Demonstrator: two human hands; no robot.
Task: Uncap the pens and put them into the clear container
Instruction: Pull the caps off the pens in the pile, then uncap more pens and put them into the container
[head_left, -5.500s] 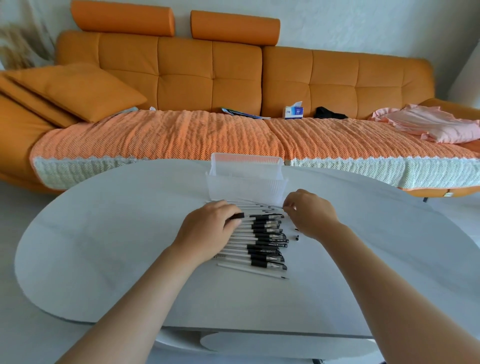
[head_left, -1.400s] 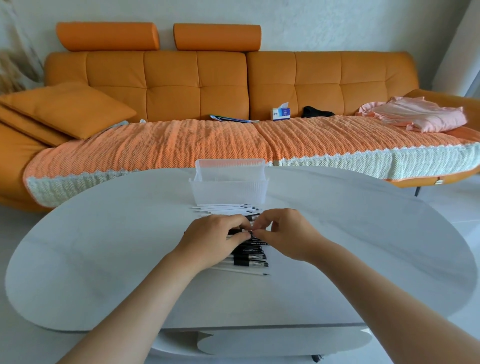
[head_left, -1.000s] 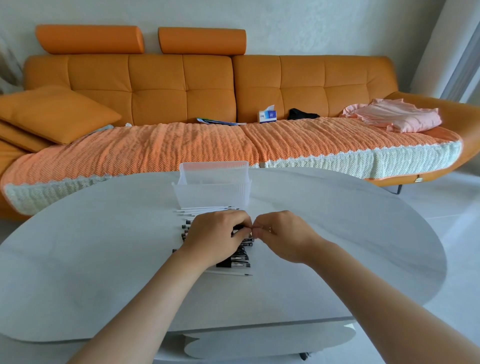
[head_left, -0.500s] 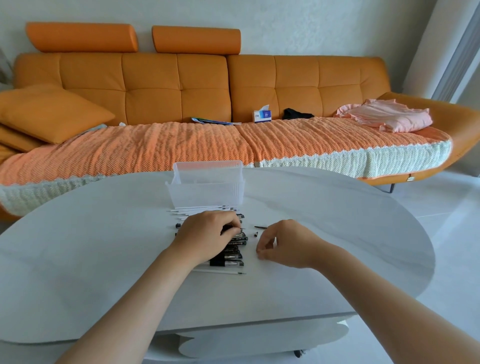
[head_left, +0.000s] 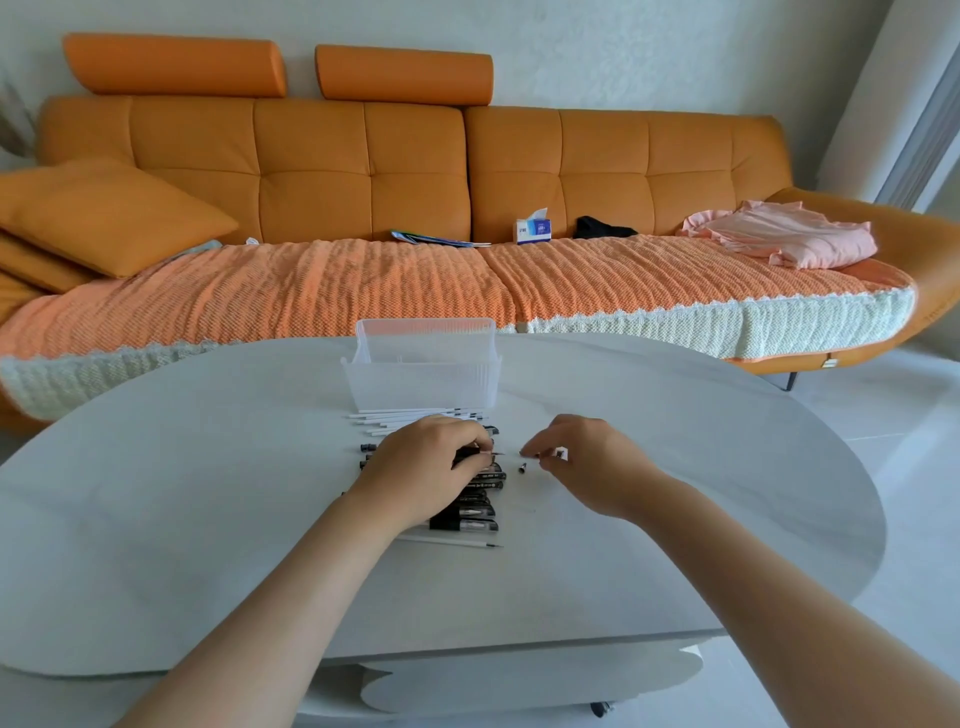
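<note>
Lying crosswise over the pile (head_left: 467, 512), the pen (head_left: 480, 455) is gripped round its barrel by my left hand (head_left: 426, 467), bare tip pointing right at my right hand (head_left: 587, 460). Those fingertips are drawn together beside a loose cap (head_left: 522, 467) on the table (head_left: 208, 519); pinching anything, I can't tell. The container (head_left: 421, 374) stands just beyond the pile, nearer the left hand, so I'd carry the pen forward with that one.

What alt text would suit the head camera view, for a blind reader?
A person's left hand grips an uncapped black pen over a row of black pens on a white oval table, while the right hand hangs beside a small black cap. A clear plastic container stands behind them, before an orange sofa.
</note>
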